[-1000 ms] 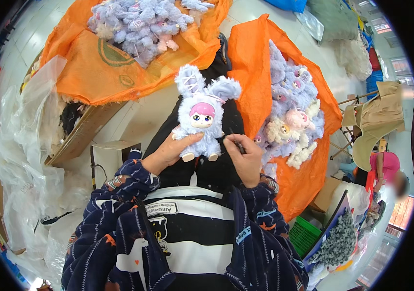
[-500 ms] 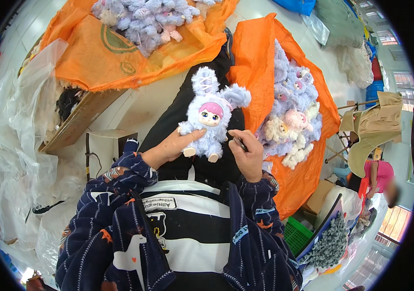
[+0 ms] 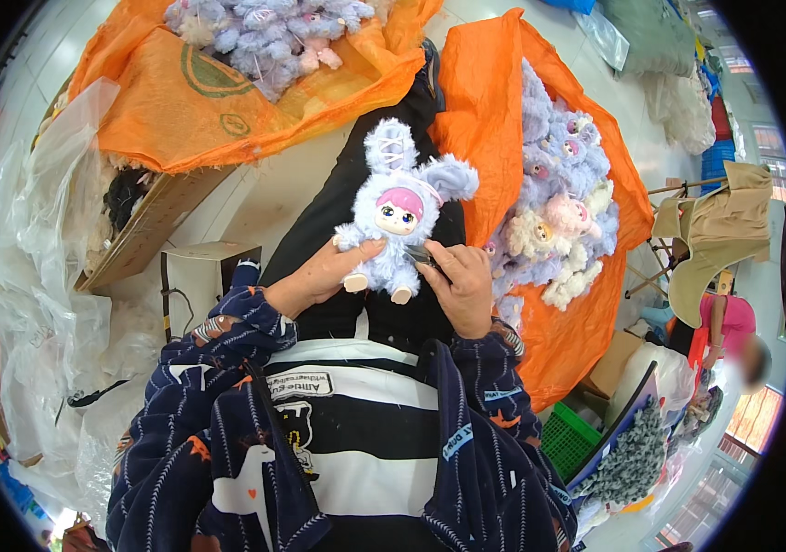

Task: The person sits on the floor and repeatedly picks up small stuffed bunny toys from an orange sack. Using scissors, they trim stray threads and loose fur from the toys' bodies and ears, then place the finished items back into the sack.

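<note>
A pale lavender plush rabbit doll (image 3: 391, 219) with pink hair, a smooth face and laced long ears is held upright over my lap. My left hand (image 3: 324, 271) grips it by its side, thumb across the front of its body. At the doll's other side, my right hand (image 3: 462, 283) is closed round small dark metal thread snips (image 3: 419, 253), largely hidden by the fingers. Their tip touches or nearly touches the fur just below the face. One ear stands up; the other flops out to the right.
An orange sack (image 3: 172, 110) heaped with lavender plush dolls (image 3: 273, 32) lies ahead on the left. Another orange sack (image 3: 476, 120) of dolls stands by my right leg. Clear plastic sheeting (image 3: 52, 304) is at left. A green basket (image 3: 568, 442) and a seated person (image 3: 729, 322) are at right.
My right hand has moved left and slightly up, bringing the snips from beside the doll to its body. The doll stays in my left hand, shifted only slightly.
</note>
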Demonstrator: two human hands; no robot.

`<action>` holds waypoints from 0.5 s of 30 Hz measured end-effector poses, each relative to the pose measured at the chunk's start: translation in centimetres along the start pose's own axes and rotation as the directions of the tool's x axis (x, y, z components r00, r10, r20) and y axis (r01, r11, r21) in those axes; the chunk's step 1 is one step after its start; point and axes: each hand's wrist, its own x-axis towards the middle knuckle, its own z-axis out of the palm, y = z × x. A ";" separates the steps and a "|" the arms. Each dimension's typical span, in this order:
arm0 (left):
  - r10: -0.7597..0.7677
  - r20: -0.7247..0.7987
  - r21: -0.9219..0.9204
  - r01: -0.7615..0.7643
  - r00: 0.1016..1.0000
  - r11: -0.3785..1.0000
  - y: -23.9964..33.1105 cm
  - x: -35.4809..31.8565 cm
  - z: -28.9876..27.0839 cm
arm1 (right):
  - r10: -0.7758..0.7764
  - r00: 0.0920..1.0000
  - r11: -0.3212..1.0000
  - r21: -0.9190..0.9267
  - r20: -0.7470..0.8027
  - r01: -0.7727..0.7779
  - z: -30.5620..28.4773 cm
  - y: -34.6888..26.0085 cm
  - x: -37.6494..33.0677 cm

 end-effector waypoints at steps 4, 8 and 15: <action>-0.006 -0.018 0.018 0.006 1.000 1.000 -0.1 0.0 0.1 | -0.023 1.000 0.999 -0.041 0.003 0.023 0.1 -0.1 0.1; 0.004 -0.037 0.009 -0.003 0.999 1.000 -0.1 -0.1 0.5 | -0.029 1.000 0.999 -0.035 -0.010 0.029 0.6 -0.2 -0.1; -0.006 -0.026 0.028 0.007 1.000 1.000 -0.3 0.0 0.4 | 0.086 0.996 0.984 0.158 -0.028 -0.080 1.4 -0.3 -0.5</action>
